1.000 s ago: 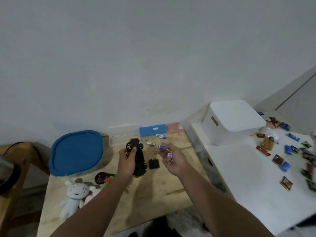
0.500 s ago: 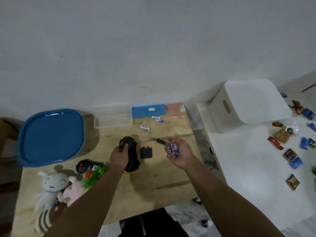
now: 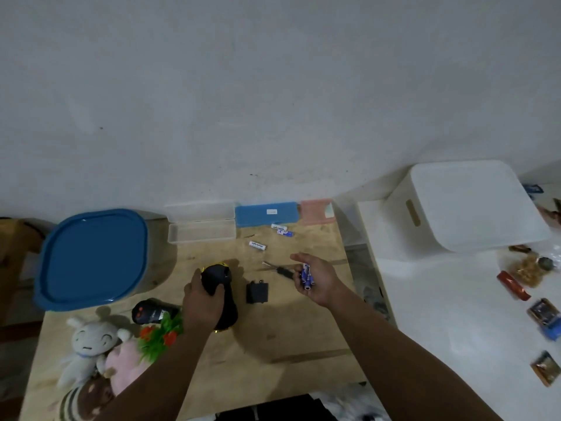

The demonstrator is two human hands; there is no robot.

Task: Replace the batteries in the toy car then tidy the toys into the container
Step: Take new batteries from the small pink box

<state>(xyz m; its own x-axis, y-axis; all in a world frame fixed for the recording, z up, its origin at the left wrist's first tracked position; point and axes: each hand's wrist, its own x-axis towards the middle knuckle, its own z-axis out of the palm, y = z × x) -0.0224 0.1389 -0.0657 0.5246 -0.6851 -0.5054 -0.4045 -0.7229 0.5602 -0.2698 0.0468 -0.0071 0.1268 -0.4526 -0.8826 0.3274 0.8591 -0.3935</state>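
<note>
My left hand (image 3: 202, 302) grips the black and yellow toy car (image 3: 219, 282), held underside up on the wooden table (image 3: 288, 338). My right hand (image 3: 318, 279) is palm up to the right of it, cupping several blue and white batteries (image 3: 306, 276). The black battery cover (image 3: 257, 292) lies between my hands. A small screwdriver (image 3: 280, 270) lies just left of my right hand. Loose batteries (image 3: 258, 245) (image 3: 282, 230) rest further back. The grey container with the blue lid (image 3: 91, 256) stands at the left.
A black remote (image 3: 151, 312), a plastic plant (image 3: 159, 334) and plush toys (image 3: 88, 344) lie at the front left. Clear (image 3: 202, 232), blue (image 3: 265, 214) and pink (image 3: 317, 211) cases line the wall. A white bin (image 3: 473, 205) and snack packets (image 3: 543, 312) sit on the white surface at right.
My left hand has lowered the car toward the table. My right hand has opened somewhat, palm up, with the batteries still in it. The view has tilted down and left.
</note>
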